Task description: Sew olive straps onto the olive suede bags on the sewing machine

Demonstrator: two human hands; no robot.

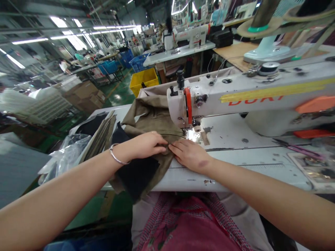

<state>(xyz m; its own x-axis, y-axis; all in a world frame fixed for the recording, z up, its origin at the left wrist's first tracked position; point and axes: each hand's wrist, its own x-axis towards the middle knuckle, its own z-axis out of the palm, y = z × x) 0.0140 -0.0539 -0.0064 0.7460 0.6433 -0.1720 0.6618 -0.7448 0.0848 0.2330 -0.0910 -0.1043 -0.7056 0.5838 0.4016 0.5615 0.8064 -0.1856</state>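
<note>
My left hand [146,144] lies on olive-brown fabric [151,116] in front of the sewing machine's needle, fingers curled and pinching the cloth edge. A silver bangle [116,157] circles that wrist. My right hand [190,153] rests flat beside it, fingers stretched toward the left hand and pressing the same fabric down. A black fabric piece [137,172] lies under the olive cloth and hangs over the table's front edge. The white sewing machine [235,96] stands just behind both hands, its head with a red lever [187,104] above the cloth.
A stack of cut olive pieces [101,137] and a clear plastic bag [64,157] lie at the table's left. Scissors [295,146] sit at the right. A yellow crate [143,80], cardboard boxes [83,96] and another sewing station [188,42] with a person stand behind.
</note>
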